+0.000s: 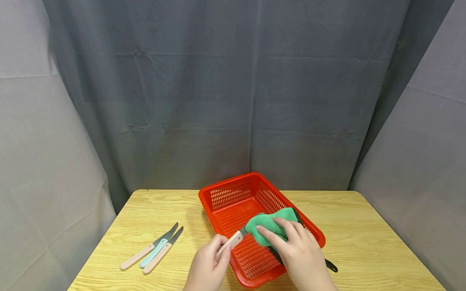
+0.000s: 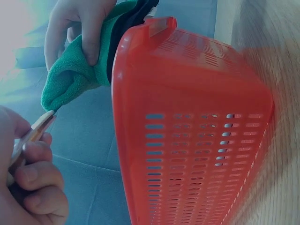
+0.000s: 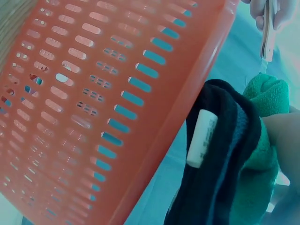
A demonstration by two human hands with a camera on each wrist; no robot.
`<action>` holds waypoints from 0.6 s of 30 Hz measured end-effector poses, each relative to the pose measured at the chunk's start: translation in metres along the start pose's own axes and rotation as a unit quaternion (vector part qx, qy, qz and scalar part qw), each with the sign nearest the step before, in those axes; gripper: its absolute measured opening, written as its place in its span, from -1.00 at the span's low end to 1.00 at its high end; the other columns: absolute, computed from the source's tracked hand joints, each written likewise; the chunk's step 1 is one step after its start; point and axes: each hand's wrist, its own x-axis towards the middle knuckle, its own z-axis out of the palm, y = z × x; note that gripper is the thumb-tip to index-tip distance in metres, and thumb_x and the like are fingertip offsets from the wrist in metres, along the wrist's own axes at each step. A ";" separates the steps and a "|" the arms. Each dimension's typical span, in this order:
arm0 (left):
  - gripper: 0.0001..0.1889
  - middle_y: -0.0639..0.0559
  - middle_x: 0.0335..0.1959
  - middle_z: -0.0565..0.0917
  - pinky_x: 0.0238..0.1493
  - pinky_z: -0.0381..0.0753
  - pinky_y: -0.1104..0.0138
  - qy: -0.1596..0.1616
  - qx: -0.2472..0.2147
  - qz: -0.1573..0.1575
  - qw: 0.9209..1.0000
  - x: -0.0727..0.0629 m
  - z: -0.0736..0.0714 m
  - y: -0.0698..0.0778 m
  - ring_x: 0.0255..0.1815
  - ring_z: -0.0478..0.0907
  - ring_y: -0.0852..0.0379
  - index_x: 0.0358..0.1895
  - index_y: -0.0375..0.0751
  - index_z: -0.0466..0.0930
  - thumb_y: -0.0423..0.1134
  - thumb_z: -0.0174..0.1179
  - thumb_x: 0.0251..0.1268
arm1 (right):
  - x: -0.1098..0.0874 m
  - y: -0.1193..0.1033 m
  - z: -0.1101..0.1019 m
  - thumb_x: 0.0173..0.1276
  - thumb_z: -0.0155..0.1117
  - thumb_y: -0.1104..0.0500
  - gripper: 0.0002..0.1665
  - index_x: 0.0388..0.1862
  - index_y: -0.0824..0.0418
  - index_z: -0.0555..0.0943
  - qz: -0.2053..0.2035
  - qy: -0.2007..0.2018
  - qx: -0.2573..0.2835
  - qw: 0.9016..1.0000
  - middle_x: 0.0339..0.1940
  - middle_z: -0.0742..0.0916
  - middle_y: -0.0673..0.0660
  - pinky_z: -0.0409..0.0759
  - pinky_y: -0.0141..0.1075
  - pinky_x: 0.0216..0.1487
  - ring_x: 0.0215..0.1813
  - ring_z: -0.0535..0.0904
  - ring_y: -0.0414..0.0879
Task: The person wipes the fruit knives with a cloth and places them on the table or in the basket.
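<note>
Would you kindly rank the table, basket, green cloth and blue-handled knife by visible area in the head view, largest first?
1. Table
2. Basket
3. Green cloth, partly covered by the right hand
4. Blue-handled knife

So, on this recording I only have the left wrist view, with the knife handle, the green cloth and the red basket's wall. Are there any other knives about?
Observer: Yes. In the head view, three more knives lie on the table, left of the basket.
Operator: Are their handles all one colour?
Observer: No. Two handles are pinkish-beige, and the one between them is light blue.
Operator: And where is the left hand relative to them?
Observer: To their right, at the near left side of the basket; that's the left hand in the head view.
</note>
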 end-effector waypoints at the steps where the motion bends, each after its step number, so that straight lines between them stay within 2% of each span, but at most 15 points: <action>1: -0.85 0.35 -0.62 0.42 -0.61 0.34 0.51 -0.002 -0.002 -0.001 1.000 0.000 0.000 0.000 -0.65 0.26 0.49 -0.24 0.07 0.59 -0.35 0.25 0.39 | 0.000 0.000 0.000 -0.22 0.76 0.34 0.02 0.26 -0.31 0.65 0.006 0.003 0.000 1.000 0.15 0.67 0.14 0.72 -0.03 -0.16 0.06 0.62 0.10; 9: -0.81 0.39 -0.64 0.35 -0.65 0.30 0.53 -0.006 -0.004 -0.013 1.000 -0.001 0.001 0.001 -0.67 0.21 0.50 -0.26 0.09 0.58 -0.37 0.28 0.35 | -0.002 0.007 -0.001 -0.09 0.64 0.40 -0.10 0.25 -0.21 0.67 0.033 0.035 0.003 0.999 0.10 0.66 0.22 0.71 0.07 -0.19 -0.03 0.64 0.15; 13: -0.82 0.39 -0.64 0.34 -0.64 0.30 0.53 -0.008 0.000 -0.014 1.000 -0.001 0.002 0.001 -0.67 0.21 0.50 -0.26 0.10 0.57 -0.36 0.27 0.36 | -0.002 0.010 -0.002 -0.09 0.65 0.39 -0.10 0.25 -0.20 0.67 0.054 0.052 0.001 0.997 0.06 0.67 0.26 0.69 0.12 -0.20 -0.05 0.64 0.19; 18: -0.86 0.36 -0.64 0.36 -0.62 0.31 0.51 -0.010 0.017 -0.017 1.000 -0.001 0.002 0.001 -0.67 0.22 0.49 -0.24 0.08 0.56 -0.32 0.25 0.40 | -0.003 0.010 -0.005 -0.15 0.66 0.43 -0.06 0.25 -0.17 0.67 0.074 0.071 -0.011 0.995 0.01 0.68 0.30 0.68 0.09 -0.27 -0.08 0.63 0.22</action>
